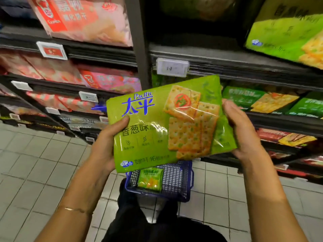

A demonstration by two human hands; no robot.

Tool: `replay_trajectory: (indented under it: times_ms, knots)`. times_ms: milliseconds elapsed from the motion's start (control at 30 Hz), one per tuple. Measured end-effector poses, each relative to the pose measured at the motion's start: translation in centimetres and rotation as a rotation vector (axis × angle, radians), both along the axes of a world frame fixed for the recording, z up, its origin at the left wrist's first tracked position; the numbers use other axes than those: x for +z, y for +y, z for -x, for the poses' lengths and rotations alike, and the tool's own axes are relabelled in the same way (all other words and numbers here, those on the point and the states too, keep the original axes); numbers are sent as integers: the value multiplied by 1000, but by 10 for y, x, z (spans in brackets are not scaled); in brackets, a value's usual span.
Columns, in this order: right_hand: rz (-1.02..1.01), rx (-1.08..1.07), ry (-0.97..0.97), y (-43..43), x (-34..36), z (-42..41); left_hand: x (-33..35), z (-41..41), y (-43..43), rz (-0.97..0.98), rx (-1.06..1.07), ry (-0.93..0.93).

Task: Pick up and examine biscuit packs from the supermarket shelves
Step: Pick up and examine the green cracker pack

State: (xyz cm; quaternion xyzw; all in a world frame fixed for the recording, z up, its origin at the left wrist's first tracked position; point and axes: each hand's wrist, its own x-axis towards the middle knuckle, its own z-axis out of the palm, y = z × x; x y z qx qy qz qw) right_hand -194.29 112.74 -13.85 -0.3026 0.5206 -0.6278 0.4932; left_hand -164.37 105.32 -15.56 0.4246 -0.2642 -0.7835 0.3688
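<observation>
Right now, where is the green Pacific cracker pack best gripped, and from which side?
By its two short edges, one hand from each side. The green Pacific cracker pack is wide and flat, so a one-sided hold would likely let it sag. The left hand grips the lower left edge, thumb on front; the right hand holds the right edge.

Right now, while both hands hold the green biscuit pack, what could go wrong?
1. The left hand and right hand grip the glossy green biscuit pack only at its edges; it might slip, and a fall could break its contents.
2. The pack partly hides the blue basket on the floor ahead; a step forward may hit it.
</observation>
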Motion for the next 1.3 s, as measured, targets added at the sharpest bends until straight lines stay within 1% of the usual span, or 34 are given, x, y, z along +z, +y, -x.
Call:
replay_trajectory:
  times_ms: [167, 233, 333, 367, 467, 533, 700, 900, 1067, 1200, 1300]
  knots:
    - [-109, -79, 110, 9, -31, -9, -17, -12, 12, -83, 28, -81]
    - [-169, -103, 93, 12, -39, -17, -22, -20, 15, -141, 40, -100]
    - [-202, -60, 102, 16, -49, -33, -28, -37, 20, -196, 46, -139]
    - [-198, -33, 91, 18, -52, -39, -30, -43, 22, -209, 40, -150]
    - [-194, 44, -31, 24, -54, -60, -33, -68, 25, -250, 2, -164]
    - [-205, 78, -60, 28, -51, -74, -35, -87, 24, -266, -23, -156]
    - [-245, 56, 184, 31, -39, -119, -37, -128, 17, -275, -67, -145]
    - [-269, 45, 269, 41, -23, -174, -43, -186, 16, -245, -101, -94]
    - [-271, 13, 133, 58, -25, -208, -50, -226, 19, -227, -140, -70]
    - [-279, -66, 43, 77, -39, -231, -49, -245, 17, -211, -191, -82]
    - [-289, -84, 26, 87, -47, -247, -48, -256, 17, -171, -216, -83]
